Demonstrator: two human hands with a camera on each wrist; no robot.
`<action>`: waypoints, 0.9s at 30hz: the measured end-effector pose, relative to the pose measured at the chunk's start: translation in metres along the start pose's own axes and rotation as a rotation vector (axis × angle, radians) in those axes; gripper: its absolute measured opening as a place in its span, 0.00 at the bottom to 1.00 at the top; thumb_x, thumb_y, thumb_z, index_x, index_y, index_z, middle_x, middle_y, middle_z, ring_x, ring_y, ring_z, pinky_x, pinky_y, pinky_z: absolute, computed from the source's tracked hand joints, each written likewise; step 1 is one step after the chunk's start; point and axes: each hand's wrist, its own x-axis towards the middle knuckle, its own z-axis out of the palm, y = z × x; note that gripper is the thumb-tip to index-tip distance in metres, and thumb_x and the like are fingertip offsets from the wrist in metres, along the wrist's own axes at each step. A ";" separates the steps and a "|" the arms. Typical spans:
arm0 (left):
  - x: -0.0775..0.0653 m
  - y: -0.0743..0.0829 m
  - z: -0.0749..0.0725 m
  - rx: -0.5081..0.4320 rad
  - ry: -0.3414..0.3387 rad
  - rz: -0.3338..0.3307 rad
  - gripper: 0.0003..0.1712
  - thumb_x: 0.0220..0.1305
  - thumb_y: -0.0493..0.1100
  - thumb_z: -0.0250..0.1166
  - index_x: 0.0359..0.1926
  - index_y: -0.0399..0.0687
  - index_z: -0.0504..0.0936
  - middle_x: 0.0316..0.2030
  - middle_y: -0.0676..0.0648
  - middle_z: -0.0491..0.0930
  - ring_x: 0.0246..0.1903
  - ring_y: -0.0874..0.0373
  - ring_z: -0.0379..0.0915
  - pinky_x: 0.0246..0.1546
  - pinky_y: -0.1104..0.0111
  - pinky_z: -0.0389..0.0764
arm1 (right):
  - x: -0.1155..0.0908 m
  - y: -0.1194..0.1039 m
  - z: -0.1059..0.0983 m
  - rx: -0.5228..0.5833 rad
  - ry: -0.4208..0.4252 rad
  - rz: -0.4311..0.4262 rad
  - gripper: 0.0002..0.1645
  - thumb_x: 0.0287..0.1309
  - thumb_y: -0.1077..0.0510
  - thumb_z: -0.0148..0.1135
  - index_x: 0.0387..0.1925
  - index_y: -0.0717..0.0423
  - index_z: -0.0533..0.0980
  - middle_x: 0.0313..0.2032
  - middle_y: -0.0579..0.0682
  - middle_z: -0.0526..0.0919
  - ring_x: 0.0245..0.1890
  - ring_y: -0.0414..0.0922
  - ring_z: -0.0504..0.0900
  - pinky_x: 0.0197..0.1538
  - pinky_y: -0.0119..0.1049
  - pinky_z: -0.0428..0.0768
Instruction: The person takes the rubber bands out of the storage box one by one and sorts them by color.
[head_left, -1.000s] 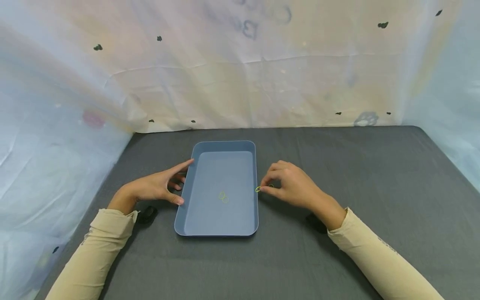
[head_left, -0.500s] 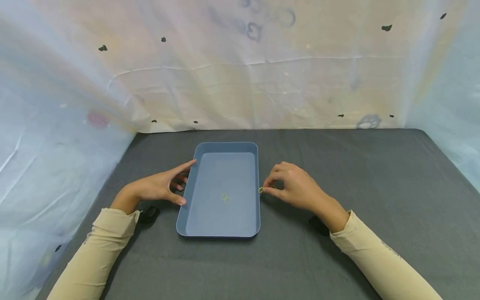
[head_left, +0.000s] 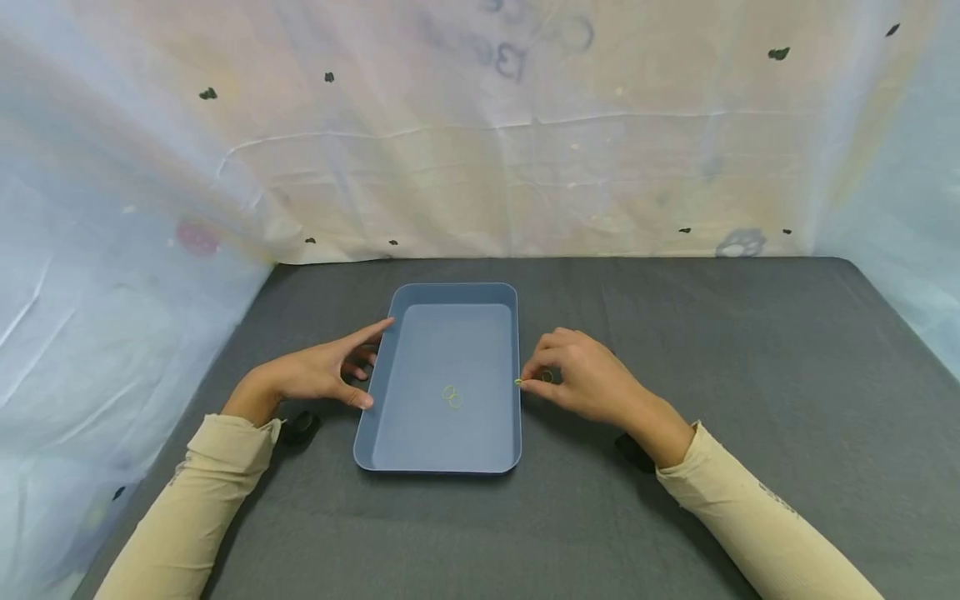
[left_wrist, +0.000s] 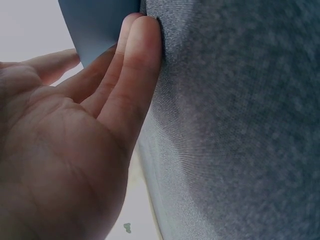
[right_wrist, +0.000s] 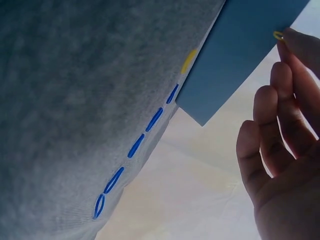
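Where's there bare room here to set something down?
Free: the blue tray's floor between the far wall and two yellow loops; gray table nearer than the tray, between the sleeves. Crowded: the tray's right side, where the right hand pinches another yellow loop and blue loops lie on the table; the left hand flanks the left side.

Arms (head_left: 183,504) extended forward; left hand (head_left: 318,372) spread, thumb (head_left: 354,397) wide of forefinger (head_left: 371,332); right hand (head_left: 583,377) in fingertip pinch.

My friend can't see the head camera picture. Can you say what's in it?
A right hand pinches a yellow ring at the right edge of a blue tray; a left hand touches its left edge. Two thin yellow rings lie inside the tray, which sits on gray cloth.
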 end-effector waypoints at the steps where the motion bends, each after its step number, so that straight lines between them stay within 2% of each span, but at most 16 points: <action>1: 0.000 0.000 0.000 0.002 0.001 -0.001 0.67 0.57 0.50 0.76 0.80 0.64 0.33 0.77 0.34 0.45 0.68 0.36 0.60 0.63 0.47 0.70 | 0.000 0.000 0.000 -0.005 -0.001 0.003 0.03 0.54 0.51 0.76 0.31 0.41 0.87 0.31 0.37 0.82 0.35 0.40 0.77 0.39 0.34 0.75; 16: 0.002 0.000 0.001 0.000 0.000 -0.002 0.68 0.56 0.49 0.76 0.80 0.63 0.33 0.76 0.33 0.46 0.67 0.37 0.61 0.61 0.48 0.71 | -0.007 0.011 -0.006 -0.022 0.019 0.043 0.03 0.53 0.53 0.76 0.30 0.41 0.87 0.31 0.36 0.82 0.36 0.43 0.79 0.40 0.36 0.76; 27: 0.001 0.000 -0.001 0.006 0.001 0.008 0.68 0.56 0.49 0.76 0.80 0.63 0.33 0.76 0.33 0.48 0.66 0.38 0.63 0.61 0.49 0.71 | -0.013 0.030 -0.015 -0.130 -0.001 0.083 0.03 0.53 0.52 0.76 0.30 0.41 0.87 0.32 0.38 0.83 0.35 0.41 0.78 0.41 0.40 0.75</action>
